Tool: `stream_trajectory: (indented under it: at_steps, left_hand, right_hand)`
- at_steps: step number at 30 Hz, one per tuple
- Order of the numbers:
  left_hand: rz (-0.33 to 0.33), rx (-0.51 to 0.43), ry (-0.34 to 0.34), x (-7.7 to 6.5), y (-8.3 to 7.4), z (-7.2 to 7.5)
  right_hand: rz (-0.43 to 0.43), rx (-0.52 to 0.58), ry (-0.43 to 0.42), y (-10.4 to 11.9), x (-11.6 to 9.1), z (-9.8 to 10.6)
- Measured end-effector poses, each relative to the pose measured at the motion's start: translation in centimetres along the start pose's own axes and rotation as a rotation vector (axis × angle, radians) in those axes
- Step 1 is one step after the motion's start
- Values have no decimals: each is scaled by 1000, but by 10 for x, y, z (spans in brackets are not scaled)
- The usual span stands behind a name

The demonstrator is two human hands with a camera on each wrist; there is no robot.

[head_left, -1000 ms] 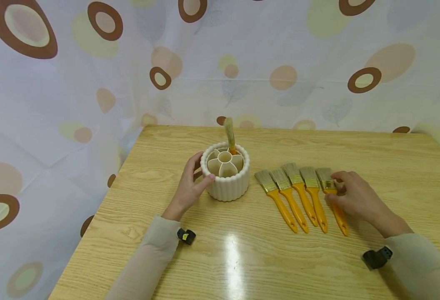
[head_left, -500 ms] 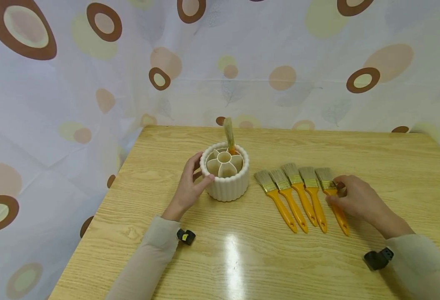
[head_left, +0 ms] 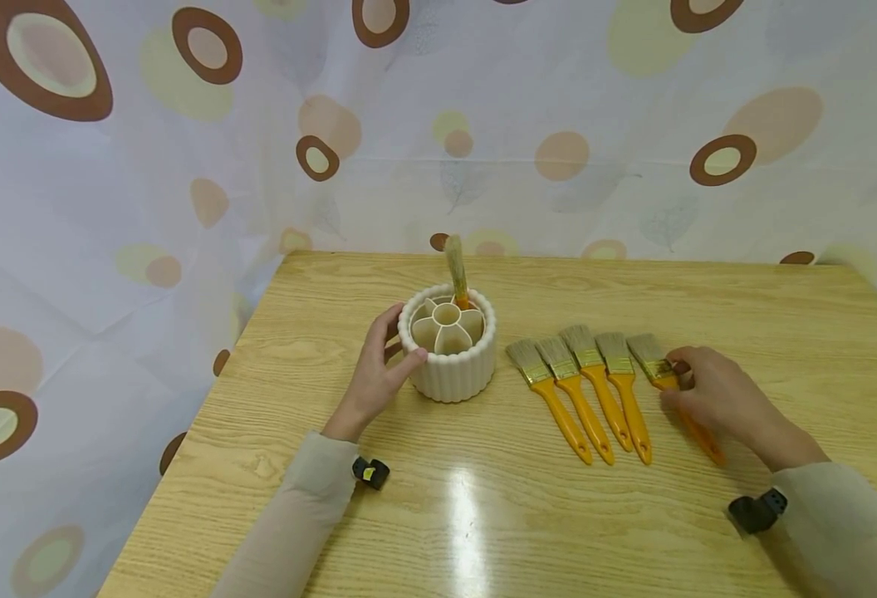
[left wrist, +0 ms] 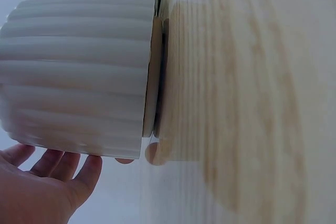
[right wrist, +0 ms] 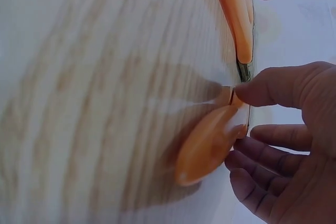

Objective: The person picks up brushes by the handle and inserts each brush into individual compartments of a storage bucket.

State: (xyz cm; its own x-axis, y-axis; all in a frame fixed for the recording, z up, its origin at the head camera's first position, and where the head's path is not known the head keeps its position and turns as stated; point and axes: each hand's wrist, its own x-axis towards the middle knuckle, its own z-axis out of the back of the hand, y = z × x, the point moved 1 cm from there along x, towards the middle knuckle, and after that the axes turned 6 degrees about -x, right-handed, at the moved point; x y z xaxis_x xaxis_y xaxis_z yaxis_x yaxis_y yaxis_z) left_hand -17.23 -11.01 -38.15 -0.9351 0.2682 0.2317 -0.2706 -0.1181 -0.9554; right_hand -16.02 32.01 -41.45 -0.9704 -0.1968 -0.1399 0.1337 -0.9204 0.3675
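My left hand [head_left: 374, 374] holds the side of a round, cream, ribbed pot [head_left: 453, 378], thumb at the front and fingers round the left; the left wrist view shows its fingertips on the ribs of the pot [left wrist: 79, 72]. Flat dividers split its inside into several compartments around a central ring. In a back compartment one paintbrush [head_left: 456, 262] stands bristles up. On the right, my right hand [head_left: 726, 403] pinches the rightmost paintbrush [head_left: 649, 355] near its metal band, partly covering the orange handle. The right wrist view shows that handle [right wrist: 207, 148] close over the tabletop, its end sticking out past the fingers.
Several more flat paintbrushes [head_left: 588, 390] with orange handles lie side by side between the pot and my right hand, bristles away from me. All stand on a wood-grain table [head_left: 409, 523]. A patterned cloth [head_left: 498, 100] hangs behind and to the left.
The rightmost paintbrush has turned, its handle end swinging right, away from the row, as my right hand shifts slightly right with it. My left hand and the pot stay in place.
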Motion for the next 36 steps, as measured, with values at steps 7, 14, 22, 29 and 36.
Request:
stream_trajectory:
  at_steps: [7, 14, 22, 29, 36]
  left_hand:
    - [2, 5, -1, -1, -1, 0]
    - [3, -1, -2, 0, -1, -1]
    - [-4, -9, -4, 5, 23, 2]
    - [-28, -2, -27, 7, 37, 4]
    - [-33, 3, -32, 7, 37, 3]
  right_hand:
    - [-14, -24, 1, 2, 3, 0]
    - [-21, -57, -1, 2, 7, 0]
    - [-52, -96, 16, -1, 9, 1]
    - [-55, -92, 9, 1, 10, 3]
    - [-65, -99, 16, -2, 11, 1]
